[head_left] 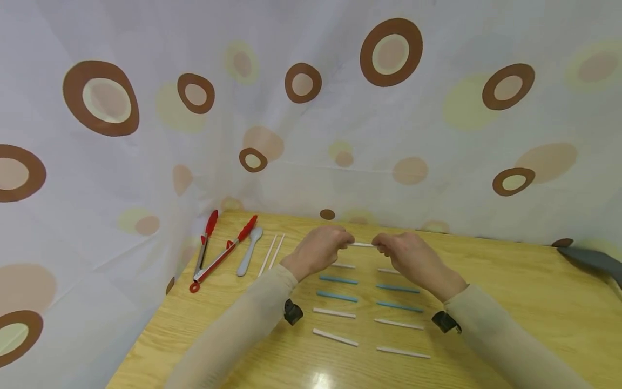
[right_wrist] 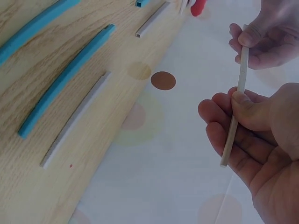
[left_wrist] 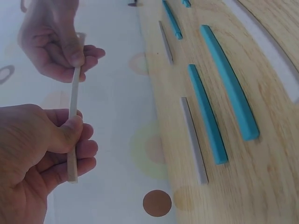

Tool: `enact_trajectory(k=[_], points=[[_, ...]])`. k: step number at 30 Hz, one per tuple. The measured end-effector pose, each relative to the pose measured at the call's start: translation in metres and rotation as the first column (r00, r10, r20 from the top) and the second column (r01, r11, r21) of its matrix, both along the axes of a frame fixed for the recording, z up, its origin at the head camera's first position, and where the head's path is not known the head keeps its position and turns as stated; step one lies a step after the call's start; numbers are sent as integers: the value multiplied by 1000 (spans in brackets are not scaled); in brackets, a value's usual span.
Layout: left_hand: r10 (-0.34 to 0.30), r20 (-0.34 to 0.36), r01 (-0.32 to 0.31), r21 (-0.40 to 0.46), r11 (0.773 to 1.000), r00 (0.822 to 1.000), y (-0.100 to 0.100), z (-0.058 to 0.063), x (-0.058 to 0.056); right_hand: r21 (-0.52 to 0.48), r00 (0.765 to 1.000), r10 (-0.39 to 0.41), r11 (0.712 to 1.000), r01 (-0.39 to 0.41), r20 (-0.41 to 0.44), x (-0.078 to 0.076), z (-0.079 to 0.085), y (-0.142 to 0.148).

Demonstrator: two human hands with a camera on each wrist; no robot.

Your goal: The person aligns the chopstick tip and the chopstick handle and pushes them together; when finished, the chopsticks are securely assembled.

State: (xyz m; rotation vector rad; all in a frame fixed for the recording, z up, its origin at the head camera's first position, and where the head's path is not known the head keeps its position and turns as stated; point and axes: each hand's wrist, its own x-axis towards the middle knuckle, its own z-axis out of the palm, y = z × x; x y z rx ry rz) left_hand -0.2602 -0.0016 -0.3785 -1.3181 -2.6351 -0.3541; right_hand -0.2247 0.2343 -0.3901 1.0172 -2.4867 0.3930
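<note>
A thin white stick (head_left: 363,245) is stretched between my two hands, above the far part of the table. My left hand (head_left: 318,248) pinches one end between thumb and fingers, and my right hand (head_left: 410,256) pinches the other. In the left wrist view the white stick (left_wrist: 74,98) looks straight and in one piece. Below and nearer to me, short sticks lie in two columns on the wood. Each column has two blue sticks (head_left: 338,280) in its middle, with white sticks (head_left: 335,337) before and behind them.
At the left lie spread tongs (head_left: 214,267) with red tips, a pale grey spoon (head_left: 250,252) and two slim white sticks (head_left: 268,254). A curtain (head_left: 340,119) with brown rings stands behind the wooden table (head_left: 505,302). Something dark grey (head_left: 590,260) sits at the right edge.
</note>
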Motion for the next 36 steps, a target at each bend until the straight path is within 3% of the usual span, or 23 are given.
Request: enact_trajectory(k=[14,20,26,33,36], points=[[-4,-13,4,-14,1000,1000,-3,-5,2,12,1000,-8,1000,8,10,5,1,-7],[5,1,-5,-49,999,1000,-5,1,2,6,1000,9,1000,-10,21,2,-1,-9],[53,23,-51,-93,994,998,-3,7,7,35,999,27,999,-27,-21,0,0,-10],[112,-62,-117,-91,989,992,7,4,17,101,992,81,992,-71,-99,1,1,-17],[137,-46,-141,-103,985,989,11,4,19,104,987,98,991,-86,-125,1,0,-18]])
